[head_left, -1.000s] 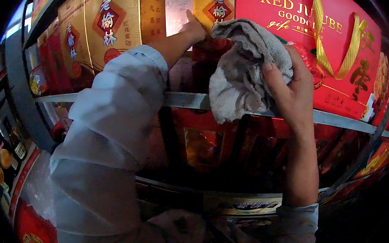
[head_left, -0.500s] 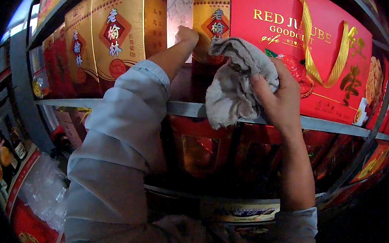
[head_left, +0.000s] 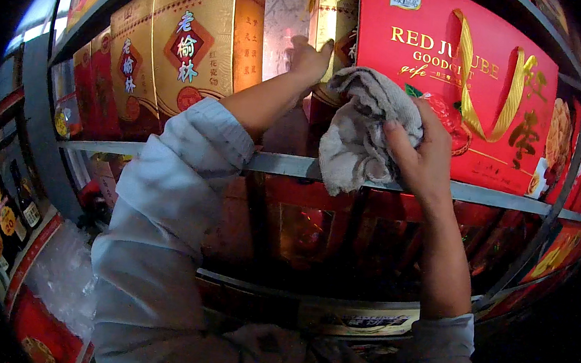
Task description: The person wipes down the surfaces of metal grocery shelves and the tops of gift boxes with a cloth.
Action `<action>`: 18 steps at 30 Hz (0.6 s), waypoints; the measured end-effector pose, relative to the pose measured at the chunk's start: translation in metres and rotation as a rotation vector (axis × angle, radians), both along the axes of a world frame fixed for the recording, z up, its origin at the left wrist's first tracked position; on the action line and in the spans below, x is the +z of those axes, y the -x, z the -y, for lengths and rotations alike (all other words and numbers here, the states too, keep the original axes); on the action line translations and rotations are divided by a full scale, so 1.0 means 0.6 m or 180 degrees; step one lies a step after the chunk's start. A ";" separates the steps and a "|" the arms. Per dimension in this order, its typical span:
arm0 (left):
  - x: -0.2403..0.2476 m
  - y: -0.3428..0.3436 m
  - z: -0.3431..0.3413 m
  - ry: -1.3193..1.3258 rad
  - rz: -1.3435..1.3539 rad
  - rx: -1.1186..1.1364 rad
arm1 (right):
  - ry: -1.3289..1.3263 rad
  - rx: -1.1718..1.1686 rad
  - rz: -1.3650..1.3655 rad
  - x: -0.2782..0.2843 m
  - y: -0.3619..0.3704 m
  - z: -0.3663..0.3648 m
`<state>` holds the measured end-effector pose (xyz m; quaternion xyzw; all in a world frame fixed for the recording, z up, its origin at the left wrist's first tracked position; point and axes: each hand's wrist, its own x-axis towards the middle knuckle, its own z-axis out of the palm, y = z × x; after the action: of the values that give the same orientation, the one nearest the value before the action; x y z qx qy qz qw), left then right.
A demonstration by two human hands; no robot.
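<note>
My right hand (head_left: pixel 424 148) is closed on a crumpled grey-white cloth (head_left: pixel 359 136), which hangs in front of the shelf edge. My left hand (head_left: pixel 308 61) reaches into the gap between gold gift boxes, thumb and fingers apart. Its thumb is at the side of a narrow gold box (head_left: pixel 324 30), which stands slightly turned, and the other fingers are partly hidden. Left of the gap is a large gold box (head_left: pixel 192 44) with a red diamond. To the right stands a big red gift box (head_left: pixel 412 27) with a yellow ribbon handle (head_left: pixel 467 93).
A grey metal shelf edge (head_left: pixel 278 164) runs across under the boxes, with an upright post (head_left: pixel 35 86) at the left. Dark red boxes (head_left: pixel 307 227) fill the level below. Bottles (head_left: pixel 24 201) and clear plastic wrapping (head_left: pixel 61 279) are at lower left.
My left hand has moved right, and its fingers have spread. The narrow gold box has turned, so its lit side now shows. My right hand still holds the cloth; the view has shifted slightly.
</note>
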<state>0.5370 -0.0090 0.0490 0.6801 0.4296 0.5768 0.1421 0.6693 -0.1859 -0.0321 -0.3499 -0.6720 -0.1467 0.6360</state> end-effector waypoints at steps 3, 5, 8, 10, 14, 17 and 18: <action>-0.036 0.002 -0.103 0.0183 0.0070 -0.0674 | 0.0050 -0.0022 0.0042 0.001 -0.001 0.004; -0.034 0.052 -0.182 -0.0037 0.0145 -0.0803 | 0.0053 0.0234 0.0035 0.009 0.016 -0.002; -0.035 0.093 -0.213 -0.0009 0.0388 -0.0150 | 0.0065 0.0455 -0.0067 0.005 0.017 -0.008; -0.038 0.054 -0.169 0.0223 0.0048 0.0142 | 0.0073 0.0229 -0.0082 -0.004 -0.006 -0.005; -0.022 0.026 -0.106 -0.0202 0.0551 0.0984 | 0.0006 0.0143 -0.0052 -0.003 -0.011 0.002; -0.038 0.045 -0.186 -0.0143 0.0644 -0.0054 | 0.0004 0.0278 0.0021 0.005 0.008 -0.001; -0.045 0.061 -0.208 0.0063 0.0171 -0.0471 | -0.0041 0.0241 0.0062 0.006 0.012 -0.002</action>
<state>0.5005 0.1156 0.0221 0.6929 0.3798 0.5784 0.2026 0.6623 -0.1846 -0.0282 -0.3185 -0.6900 -0.1302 0.6368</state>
